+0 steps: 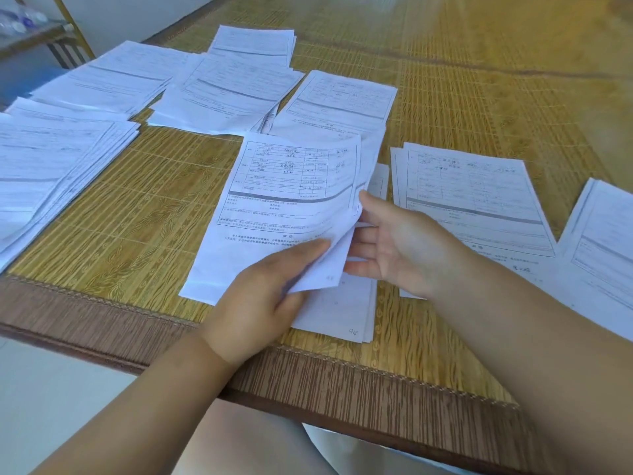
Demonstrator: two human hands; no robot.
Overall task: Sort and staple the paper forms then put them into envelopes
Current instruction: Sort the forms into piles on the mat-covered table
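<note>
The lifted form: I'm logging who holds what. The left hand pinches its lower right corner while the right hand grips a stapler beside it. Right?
Not quite. In the head view the left hand pinches the lifted form, but the right hand holds no stapler; its fingers touch the form's right edge.

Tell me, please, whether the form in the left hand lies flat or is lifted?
Lifted: the left hand pinches the form at its lower right corner, which curls above the stack.
</note>
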